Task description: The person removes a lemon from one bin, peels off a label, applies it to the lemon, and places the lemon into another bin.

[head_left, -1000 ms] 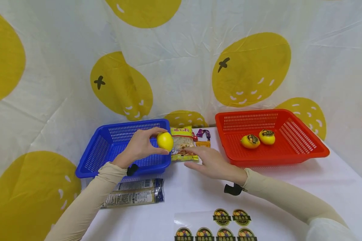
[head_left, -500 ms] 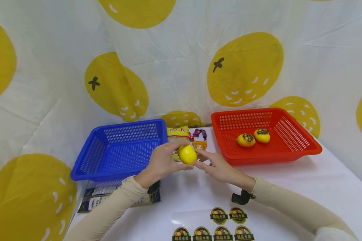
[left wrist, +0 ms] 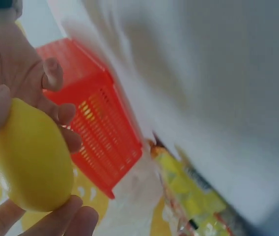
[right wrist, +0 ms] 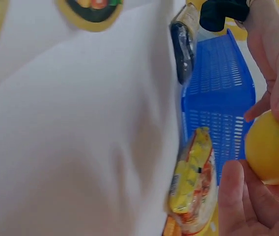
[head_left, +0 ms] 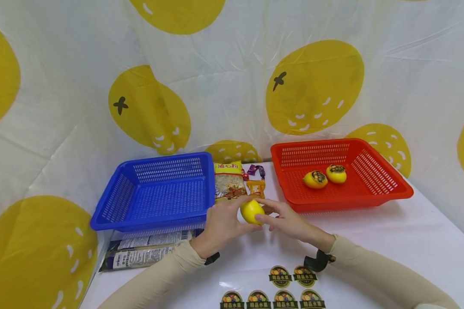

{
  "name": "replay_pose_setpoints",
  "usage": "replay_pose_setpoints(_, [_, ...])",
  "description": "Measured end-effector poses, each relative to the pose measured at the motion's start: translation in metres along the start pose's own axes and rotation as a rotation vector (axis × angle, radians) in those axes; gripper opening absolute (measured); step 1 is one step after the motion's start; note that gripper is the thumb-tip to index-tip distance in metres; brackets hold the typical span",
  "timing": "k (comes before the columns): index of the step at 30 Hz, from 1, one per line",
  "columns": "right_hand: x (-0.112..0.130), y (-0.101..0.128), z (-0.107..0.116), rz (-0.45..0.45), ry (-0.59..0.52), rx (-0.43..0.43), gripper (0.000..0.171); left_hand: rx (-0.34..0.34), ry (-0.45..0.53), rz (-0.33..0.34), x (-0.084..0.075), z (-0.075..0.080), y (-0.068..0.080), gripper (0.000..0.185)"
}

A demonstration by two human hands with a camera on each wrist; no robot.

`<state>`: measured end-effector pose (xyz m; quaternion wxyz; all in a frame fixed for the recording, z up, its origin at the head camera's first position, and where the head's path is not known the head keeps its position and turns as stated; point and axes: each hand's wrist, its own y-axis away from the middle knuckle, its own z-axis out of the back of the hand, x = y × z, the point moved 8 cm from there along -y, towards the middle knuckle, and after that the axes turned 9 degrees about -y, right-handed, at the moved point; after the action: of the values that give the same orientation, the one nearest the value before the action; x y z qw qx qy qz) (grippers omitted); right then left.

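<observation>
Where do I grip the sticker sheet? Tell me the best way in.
Take the sticker sheet by its bare clear left edge, coming low from the left. It lies flat on the white table, so a fingertip must slide under; stickers cover the middle.

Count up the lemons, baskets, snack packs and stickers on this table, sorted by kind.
Lemons: 3, one held by both hands, two stickered in the red basket
Baskets: 2, blue basket, red basket
Food packets: 2 clear ones, macaroni bag, dark packet; the small wrapped sweets are too small to count
Stickers showing on the sheet: 6
Total: 13
</observation>
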<state>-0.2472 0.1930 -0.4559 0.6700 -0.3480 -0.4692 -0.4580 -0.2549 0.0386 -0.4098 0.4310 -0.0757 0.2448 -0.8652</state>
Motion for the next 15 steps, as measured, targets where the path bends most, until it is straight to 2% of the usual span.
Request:
replay_pose_setpoints(4, [-0.009, 0.0, -0.001, -0.006, 0.014, 0.052, 0.06, 0.022, -0.024, 0.012, -0.001, -0.01, 0.006, 0.07])
replay_pose_setpoints(6, [-0.015, 0.0, -0.001, -0.022, 0.018, 0.08, 0.059, 0.059, -0.009, 0.013, -0.002, -0.017, 0.009, 0.068])
replay_pose_setpoints(11, [-0.025, 0.0, -0.002, -0.027, 0.064, 0.169, 0.058, 0.171, 0.101, 0.013, -0.002, -0.032, 0.018, 0.061])
replay_pose_setpoints(15, [-0.029, 0.0, -0.004, -0.003, 0.1, 0.236, 0.057, 0.213, 0.165, 0.014, 0.0, -0.037, 0.024, 0.054])
